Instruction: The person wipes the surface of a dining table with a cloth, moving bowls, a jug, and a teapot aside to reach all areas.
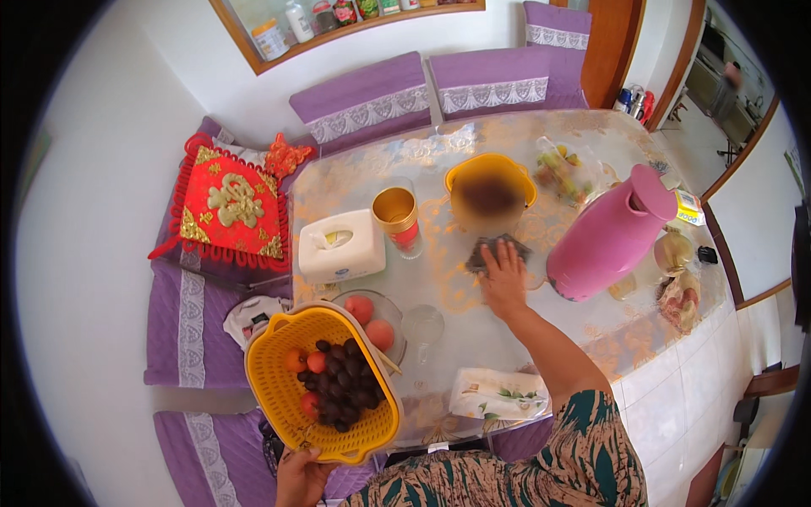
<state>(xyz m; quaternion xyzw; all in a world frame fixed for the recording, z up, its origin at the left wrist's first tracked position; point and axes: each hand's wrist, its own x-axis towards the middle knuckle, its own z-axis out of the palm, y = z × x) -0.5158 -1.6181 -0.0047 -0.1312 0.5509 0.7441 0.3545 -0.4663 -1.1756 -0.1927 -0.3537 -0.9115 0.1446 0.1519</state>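
Observation:
My left hand [302,477] grips the near rim of a yellow basket [274,367] that sits in a pale outer bowl and tilts at the table's near left edge. Inside lie dark grapes [348,390] and several reddish-orange fruits [296,360]. Further right, my right hand [503,279] rests flat, fingers spread, on a dark grey cloth [475,260] on the table. Just beyond the cloth stands a second yellow basket [454,171], its contents blurred. To the right of this hand is a large pink thermos jug [601,239].
A white tissue box [342,253], a gold-and-red cup [405,235], a clear glass mug [422,325] and a glass plate [395,314] with peaches [380,335] stand left of my right arm. A tissue pack [498,394] lies near; a bag of fruit [562,173] lies far right. Purple-covered chairs [363,97] surround the table.

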